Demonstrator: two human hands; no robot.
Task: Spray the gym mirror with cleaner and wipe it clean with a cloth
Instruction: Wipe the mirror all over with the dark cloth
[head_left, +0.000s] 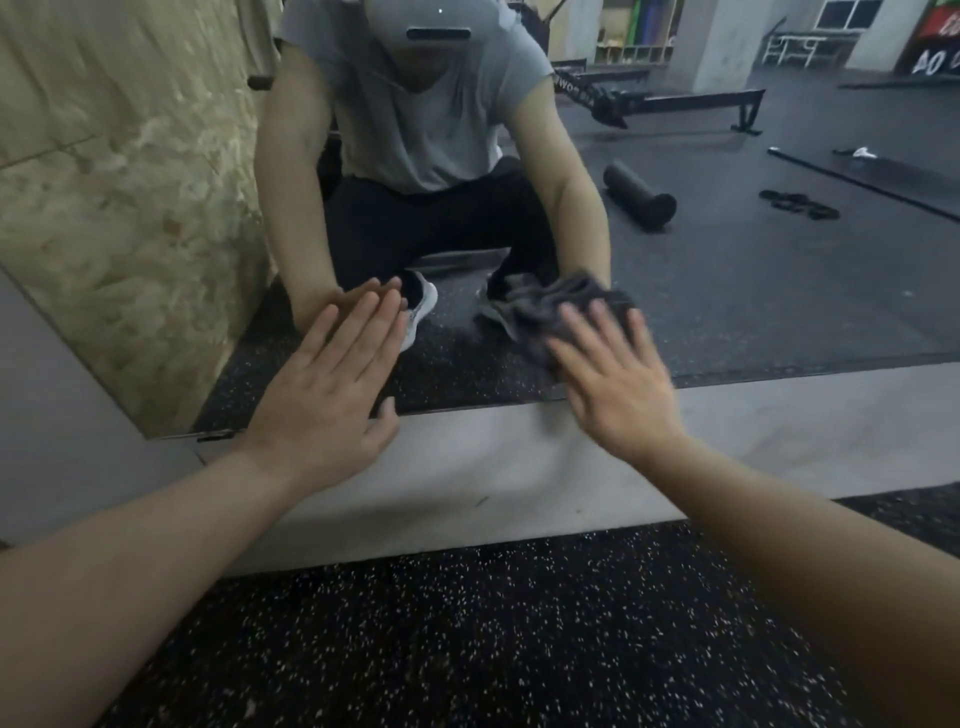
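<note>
We press our left hand (332, 395) flat on the gym mirror (727, 291), fingers straight and together. Our right hand (613, 384), fingers spread, pushes a grey cloth (550, 312) bunched beneath its fingertips against the glass's lower edge.

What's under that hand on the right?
A grey cloth is pressed flat against the mirror by the right hand. The part under the palm and the glass behind it are covered.

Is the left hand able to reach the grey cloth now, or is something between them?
Probably yes. The left hand lies flat on the mirror beside the cloth, with only bare glass between.
</note>
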